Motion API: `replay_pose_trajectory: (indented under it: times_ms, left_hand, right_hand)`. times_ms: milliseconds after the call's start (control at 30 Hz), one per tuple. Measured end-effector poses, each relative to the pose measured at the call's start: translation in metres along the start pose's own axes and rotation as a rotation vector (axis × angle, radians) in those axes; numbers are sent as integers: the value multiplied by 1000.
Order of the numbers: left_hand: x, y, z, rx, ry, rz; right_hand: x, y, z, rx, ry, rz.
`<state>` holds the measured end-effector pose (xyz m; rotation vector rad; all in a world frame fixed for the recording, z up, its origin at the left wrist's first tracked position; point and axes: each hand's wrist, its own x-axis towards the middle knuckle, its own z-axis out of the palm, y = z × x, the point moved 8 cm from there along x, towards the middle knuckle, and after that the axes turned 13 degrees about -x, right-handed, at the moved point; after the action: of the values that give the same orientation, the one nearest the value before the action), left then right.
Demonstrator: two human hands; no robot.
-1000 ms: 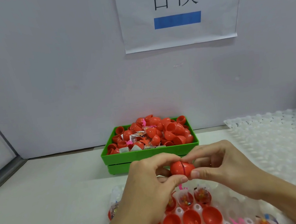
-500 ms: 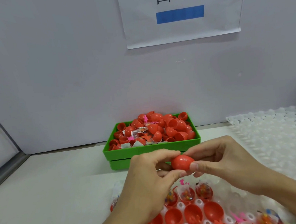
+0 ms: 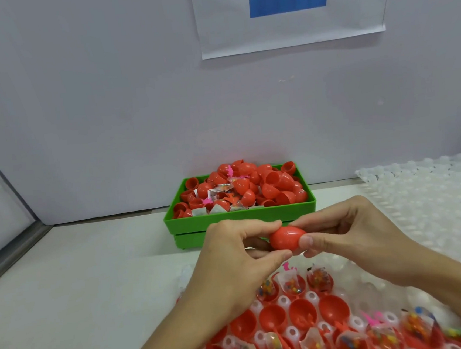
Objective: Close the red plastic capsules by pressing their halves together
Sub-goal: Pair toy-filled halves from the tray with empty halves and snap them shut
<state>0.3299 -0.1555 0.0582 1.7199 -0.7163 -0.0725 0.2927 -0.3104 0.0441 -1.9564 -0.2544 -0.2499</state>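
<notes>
Red capsule (image 3: pixel 287 240): one, halves together, held above the clear tray (image 3: pixel 355 283)
Left hand (image 3: pixel 237 261): thumb and curled fingers pinch its left end
Right hand (image 3: pixel 350 236): pinches its right end likewise
Green bin (image 3: pixel 239 215): one, heaped with loose red halves (image 3: pixel 269 184), too many to count

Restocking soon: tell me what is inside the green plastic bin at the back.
The green plastic bin holds a heap of loose red plastic capsule halves, mixed with small clear packets and pink toy bits. Anything beneath the heap is covered.
</notes>
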Motion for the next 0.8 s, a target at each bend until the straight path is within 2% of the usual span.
replay_pose_trajectory:
  times_ms: [800]
  left_hand:
    - [-1, 11, 5, 115, -33, 140]
  right_hand:
    - [-1, 0, 0, 33, -5, -8]
